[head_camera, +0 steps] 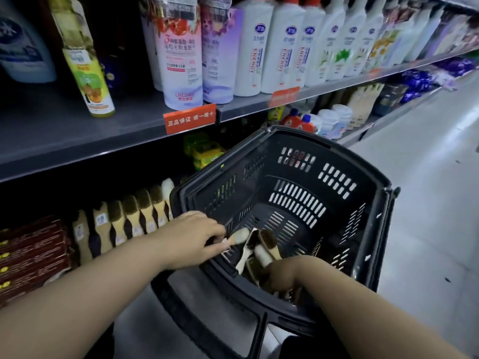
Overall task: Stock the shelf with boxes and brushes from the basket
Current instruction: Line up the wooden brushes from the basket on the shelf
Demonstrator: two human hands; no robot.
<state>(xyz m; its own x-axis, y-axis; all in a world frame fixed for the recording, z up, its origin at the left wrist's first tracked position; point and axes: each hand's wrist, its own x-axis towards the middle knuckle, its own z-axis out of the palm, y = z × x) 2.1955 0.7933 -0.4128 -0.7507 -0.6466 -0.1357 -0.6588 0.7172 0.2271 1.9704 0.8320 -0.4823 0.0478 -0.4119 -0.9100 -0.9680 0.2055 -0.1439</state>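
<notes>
A black plastic basket (363, 203) stands in front of the shelves, with several wooden brushes (261, 248) lying at its bottom. My left hand (191, 237) reaches over the basket's left rim and pinches the handle of a pale-bristled brush (239, 235). My right hand (285, 275) is down inside the basket at the near side, its fingers curled around brushes there; the fingertips are hidden. On the lower shelf to the left, a row of brushes (134, 218) stands upright beside stacked red boxes (31, 255).
A grey shelf board (77, 141) above carries bottles and refill pouches (181, 53), with orange price tags (190, 118) on its edge. Yellow-green packs (202, 151) sit behind the basket. Pale floor (427, 177) of the aisle stretches to the right.
</notes>
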